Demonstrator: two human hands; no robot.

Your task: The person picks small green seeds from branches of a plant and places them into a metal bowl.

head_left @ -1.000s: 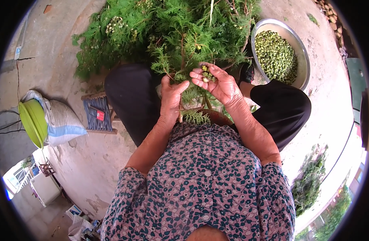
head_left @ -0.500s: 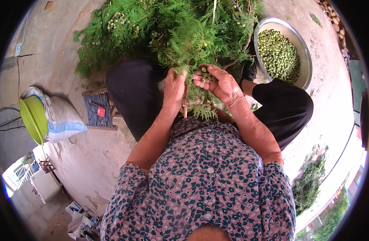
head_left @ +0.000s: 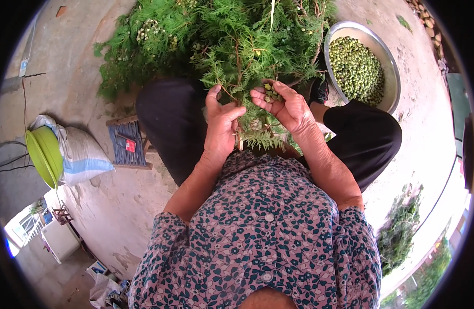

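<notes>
My left hand [head_left: 221, 123] grips the brown stem of a leafy cypress branch [head_left: 238, 64] in front of my lap. Its thumb lies across the stem and one finger points up. Just right of the stem, my right hand [head_left: 291, 110] is cupped, palm up. Several small green cones [head_left: 272, 93] rest in its curled fingers. Beyond both hands spreads a heap of cut green branches [head_left: 170, 44], with pale cone clusters among the leaves. A metal basin [head_left: 395, 77] at the far right holds a mass of green cones [head_left: 356, 67].
My bent legs in black trousers [head_left: 170, 123] flank the hands. To the left are a low stool [head_left: 124, 141] with a small red packet on it, a white sack [head_left: 85, 154] and a lime-green tub [head_left: 43, 154]. More greenery [head_left: 399, 229] lies on the concrete at right.
My left hand has shifted slightly lower on the stem and raised a finger. The branch top, blurred before, is now sharp. My right hand, still with cones, has moved slightly right.
</notes>
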